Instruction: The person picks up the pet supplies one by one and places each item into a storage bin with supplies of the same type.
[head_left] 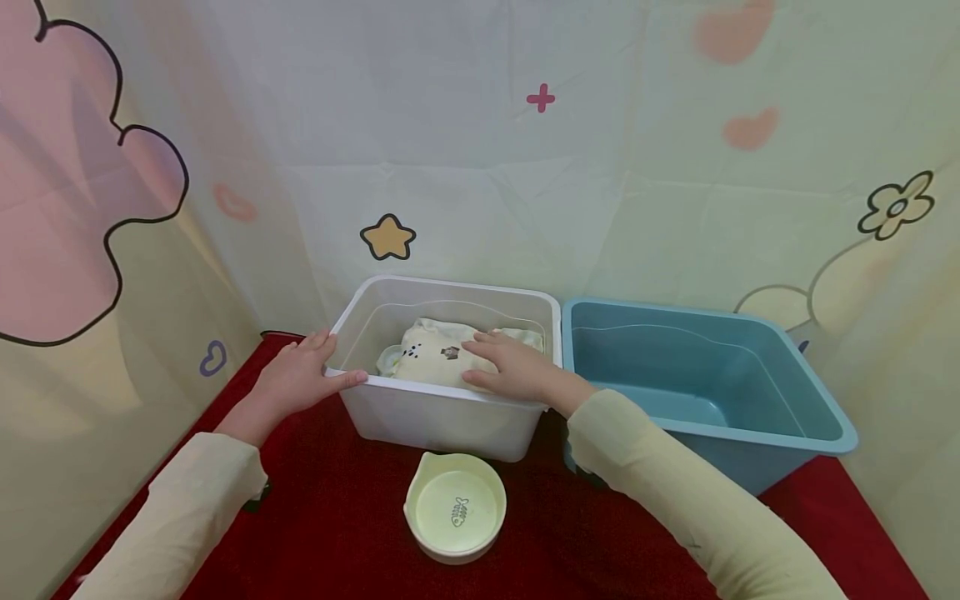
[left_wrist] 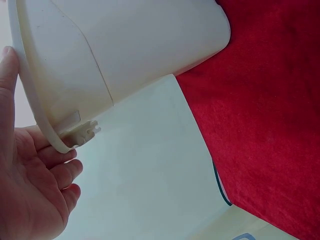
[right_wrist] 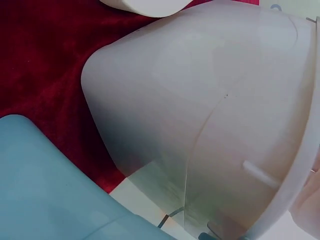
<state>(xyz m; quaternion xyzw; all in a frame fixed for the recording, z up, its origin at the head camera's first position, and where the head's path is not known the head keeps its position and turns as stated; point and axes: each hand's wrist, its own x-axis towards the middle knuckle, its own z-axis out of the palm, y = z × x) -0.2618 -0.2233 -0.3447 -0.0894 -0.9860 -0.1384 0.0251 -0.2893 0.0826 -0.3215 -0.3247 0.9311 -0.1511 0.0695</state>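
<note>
A white plastic bin [head_left: 442, 417] stands on the red cloth. My left hand [head_left: 296, 379] grips its left front corner, and in the left wrist view the fingers [left_wrist: 65, 172] curl under the rim. Inside the bin lies a folded cream cloth [head_left: 431, 357] with dark blue spots and a small printed figure. My right hand [head_left: 517, 367] reaches over the front rim, its straight fingers resting on the cloth. Left of the cloth, a pale rounded thing [head_left: 388, 360] shows partly. In the right wrist view only a bit of the hand [right_wrist: 307, 205] appears behind the rim.
A blue bin [head_left: 675, 375] stands against the white bin's right side. In front sits a cream bowl [head_left: 456, 510] with a fish-bone print. Red cloth [head_left: 330, 517] covers the table, and a printed curtain [head_left: 465, 192] hangs behind. A small dark thing [head_left: 257, 496] lies beside the left sleeve.
</note>
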